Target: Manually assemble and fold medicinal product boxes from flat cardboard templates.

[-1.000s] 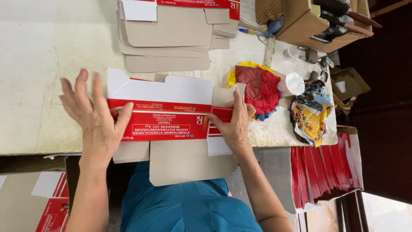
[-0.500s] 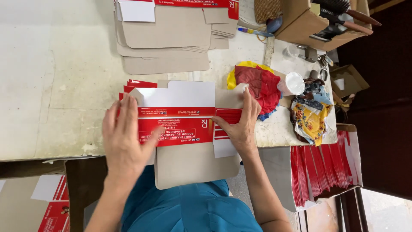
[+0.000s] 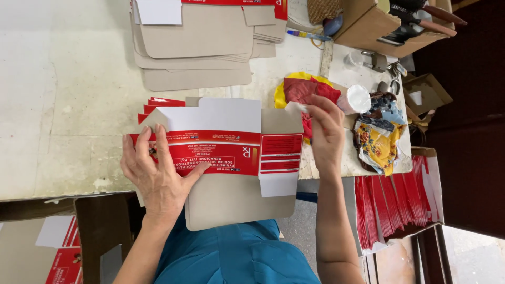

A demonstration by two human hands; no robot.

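A flat red and white carton blank [image 3: 226,150] lies at the near edge of the worn white table [image 3: 68,105], its brown flap hanging over the edge. My left hand [image 3: 158,173] presses flat on the blank's left end, fingers spread, above a few red flaps that stick out underneath. My right hand [image 3: 326,131] has lifted off the blank's right end and hovers with fingers loosely curled next to a red cloth [image 3: 307,92] on a yellow dish.
A stack of brown unfolded blanks [image 3: 194,47] lies at the table's far side. Rags [image 3: 379,137], a white cup [image 3: 355,99] and cardboard boxes [image 3: 379,23] crowd the right end. More red blanks [image 3: 400,205] stand in a box right of me.
My left hand slid right along the blank and folded its left end over. My right hand left the blank's right end and rose toward the red cloth.
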